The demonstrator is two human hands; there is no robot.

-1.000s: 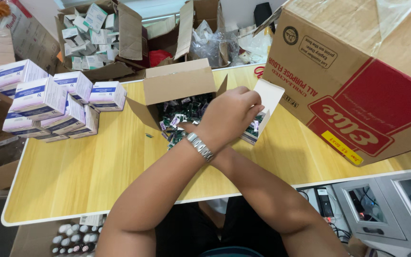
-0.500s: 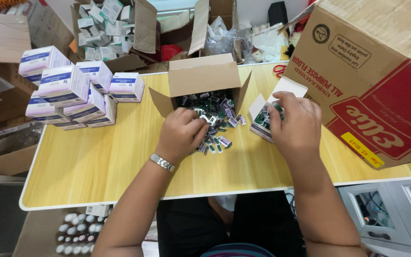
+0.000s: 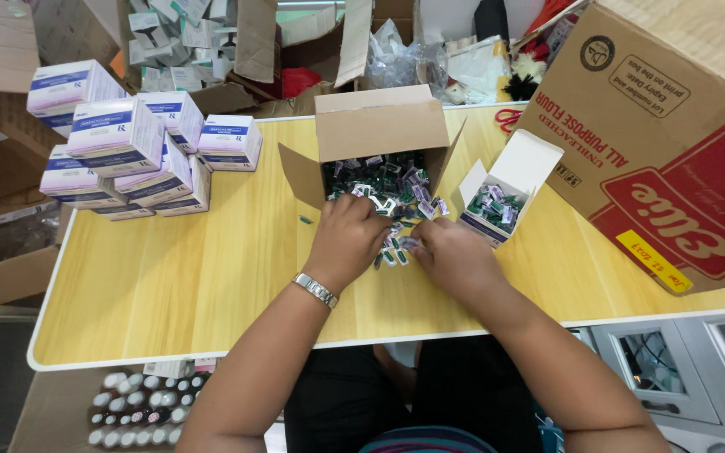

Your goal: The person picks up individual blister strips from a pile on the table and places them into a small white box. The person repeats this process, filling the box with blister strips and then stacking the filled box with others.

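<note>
Two hands are placed together on the sachets (image 3: 396,243) spilled at the mouth of the open carton (image 3: 379,134). Fingertips are hidden; whether sachets are gripped by the left hand (image 3: 347,243) or right hand (image 3: 455,258) cannot be told. Bare tabletop (image 3: 169,277) is available left of the hands. Half a second earlier, the right hand was at the small box (image 3: 505,189); it has been moved inward.
</note>
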